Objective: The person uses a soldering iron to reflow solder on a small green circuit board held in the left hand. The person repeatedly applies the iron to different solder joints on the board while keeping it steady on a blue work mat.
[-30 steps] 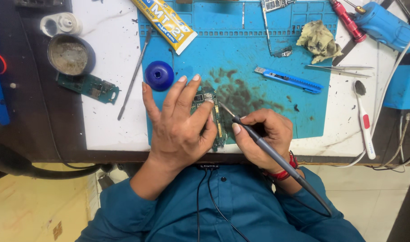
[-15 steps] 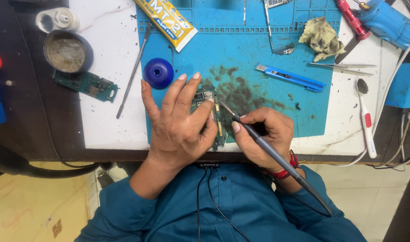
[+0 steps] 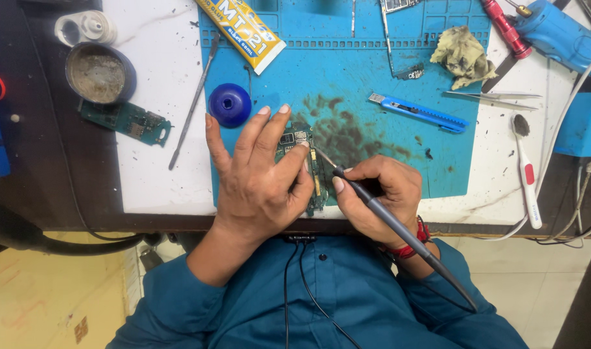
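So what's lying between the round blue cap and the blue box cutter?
In the head view, between cap and cutter: stained blue mat, left hand's fingertips, and green circuit board.
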